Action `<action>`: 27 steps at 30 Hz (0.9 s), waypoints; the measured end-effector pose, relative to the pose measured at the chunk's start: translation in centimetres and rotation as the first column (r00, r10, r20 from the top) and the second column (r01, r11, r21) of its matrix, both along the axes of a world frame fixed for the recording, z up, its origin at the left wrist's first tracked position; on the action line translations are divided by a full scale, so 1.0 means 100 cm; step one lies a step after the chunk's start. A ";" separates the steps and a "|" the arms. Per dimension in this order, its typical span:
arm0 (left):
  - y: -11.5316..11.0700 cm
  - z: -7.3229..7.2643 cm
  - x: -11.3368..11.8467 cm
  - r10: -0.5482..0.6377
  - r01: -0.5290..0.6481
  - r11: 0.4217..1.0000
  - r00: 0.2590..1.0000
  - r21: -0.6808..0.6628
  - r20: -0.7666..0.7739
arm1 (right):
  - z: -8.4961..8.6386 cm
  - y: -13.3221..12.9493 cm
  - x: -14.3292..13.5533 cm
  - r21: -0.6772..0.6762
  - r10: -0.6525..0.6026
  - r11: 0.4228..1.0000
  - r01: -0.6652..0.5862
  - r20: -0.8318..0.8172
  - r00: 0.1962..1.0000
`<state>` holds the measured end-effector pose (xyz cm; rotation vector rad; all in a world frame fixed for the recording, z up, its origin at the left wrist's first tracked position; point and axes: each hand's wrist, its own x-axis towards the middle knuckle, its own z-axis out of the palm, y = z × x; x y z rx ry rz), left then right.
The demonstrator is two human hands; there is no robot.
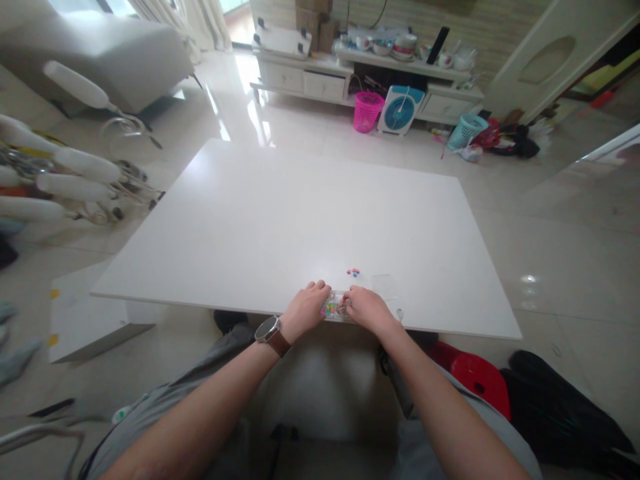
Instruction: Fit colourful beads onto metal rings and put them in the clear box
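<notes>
A small clear box (336,316) with colourful little pieces (329,309) in it lies at the near edge of the white table (280,220). My left hand (307,307) curls its fingers at the box's left side. On the other side, my right hand (367,308) has its bent fingers at the box's right part, beside a tan, string-like bundle (343,305). What the fingertips grip is too small to make out. Just beyond the box is a little cluster of pink and blue pieces (353,272). A clear flat square (384,286) lies to its right.
A small clear item (399,313) rests by my right wrist. Under the table's right corner stands a red stool (477,377), and a white box (95,313) is at the left. Farther off are a pink basket (367,112) and a blue fan (401,111).
</notes>
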<state>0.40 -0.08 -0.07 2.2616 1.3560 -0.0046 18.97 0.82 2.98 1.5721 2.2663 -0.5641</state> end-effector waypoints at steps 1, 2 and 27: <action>0.000 0.000 0.000 0.001 -0.001 1.000 1.000 0.003 0.002 | 0.000 0.000 0.000 0.007 -0.003 1.000 0.003 -0.007 1.000; 0.000 0.000 0.000 -0.001 0.001 1.000 1.000 0.005 0.006 | 0.000 0.000 0.001 0.020 -0.004 1.000 0.005 -0.019 1.000; 0.000 0.003 0.001 -0.004 0.004 1.000 1.000 -0.015 -0.014 | 0.005 -0.003 -0.007 -0.046 -0.048 0.998 0.047 -0.030 0.998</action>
